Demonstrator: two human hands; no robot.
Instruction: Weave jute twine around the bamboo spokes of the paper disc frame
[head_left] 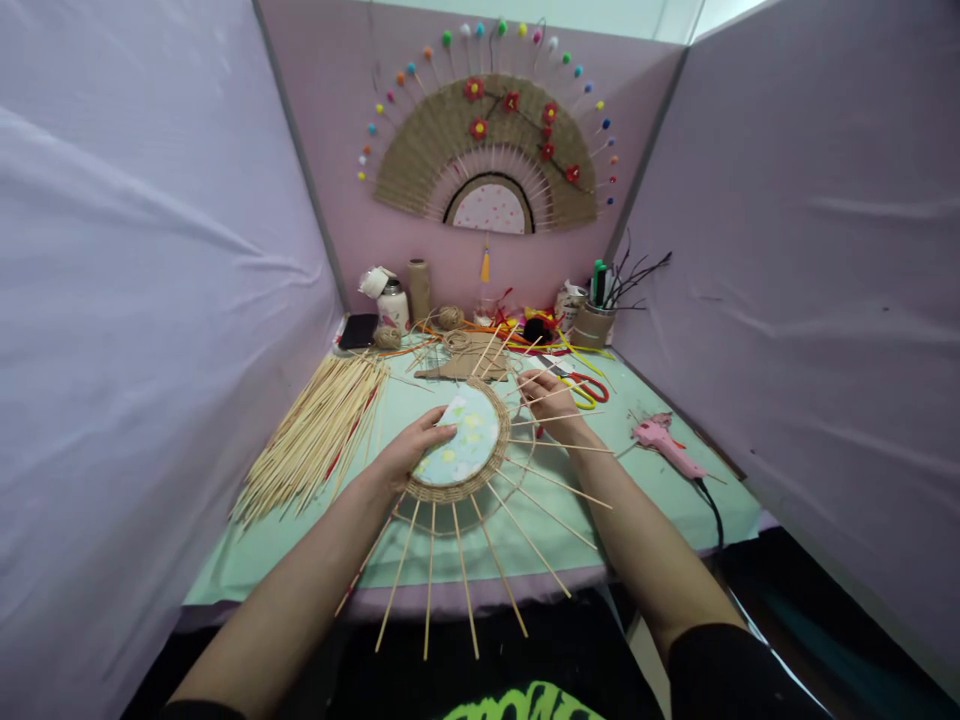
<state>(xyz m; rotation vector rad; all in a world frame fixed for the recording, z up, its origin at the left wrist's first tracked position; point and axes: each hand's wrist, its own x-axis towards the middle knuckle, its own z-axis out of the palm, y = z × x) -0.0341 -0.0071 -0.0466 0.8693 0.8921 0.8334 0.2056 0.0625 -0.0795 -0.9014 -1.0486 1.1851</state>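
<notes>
My left hand (420, 440) grips a half-round fan piece (466, 435) by its straight side, thumb on top. Its middle is pale blue fabric with yellow-green patches, bordered by a band of woven twine (450, 492). Thin wooden sticks (461, 570) spread out from this band like rays, several of them reaching over the table's front edge. A loose strand of twine (517, 490) curves across the sticks, apart from the woven band, toward my right hand (551, 400). Those right fingers are pinched together among the upper right sticks, on the twine; their tips are partly hidden.
A stick bundle (315, 430) lies left. Red-and-yellow-handled scissors (589, 390) rest beyond my right hand; a pink glue gun (667, 445) lies right. Cardboard (469, 358), a bottle (392, 308), twine balls (451, 317) and a pen holder (592, 325) stand behind. A decorated fan (487, 140) hangs above.
</notes>
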